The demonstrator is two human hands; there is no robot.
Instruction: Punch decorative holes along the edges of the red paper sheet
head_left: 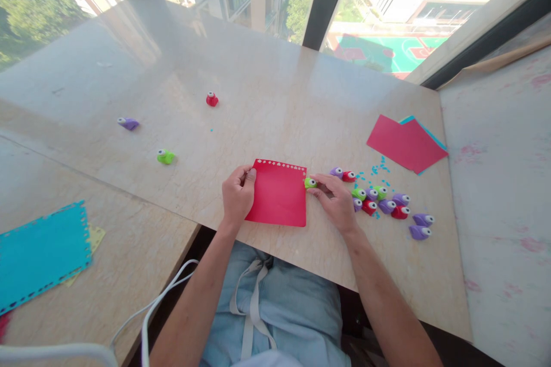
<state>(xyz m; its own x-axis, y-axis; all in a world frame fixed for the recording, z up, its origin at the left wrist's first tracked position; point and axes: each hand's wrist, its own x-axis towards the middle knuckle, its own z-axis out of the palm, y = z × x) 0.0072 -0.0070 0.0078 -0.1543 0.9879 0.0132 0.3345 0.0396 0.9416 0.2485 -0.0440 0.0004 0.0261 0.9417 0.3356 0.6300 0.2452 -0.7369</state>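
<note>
bench is a pale marbled tabletop (275, 120) below a window. far to your left lies a blue sheet (45, 255) with cut-outs along its edges, a yellow sheet (97, 236) partly under it. the red sheet (278, 198) you work on lies flat at the near edge, right in front of you; spare sheets (404, 143), red over blue, sit beyond your right side.

your left hand (238, 192) pinches the red sheet's left edge, thumb on top, fingers curled in. your right hand (338, 203) has thumb and fingers closed around a green punch (310, 183) at the right edge, just below the upper corner. cannot tell whether paper is fully in its slot.

more punches (387, 206) cluster to the right of that hand; a red punch (212, 99), a purple punch (128, 123) and a lime punch (166, 156) stand apart to the left.

step, as judged: the top row of holes (280, 164) looks done, the right edge barely begun. next move seems to call for seating the punch square to that edge, evenly spaced from the last hole, then squeezing while your left hand steadies the paper.

smallest: blue scraps (379, 169) strewn near the cluster.
</note>
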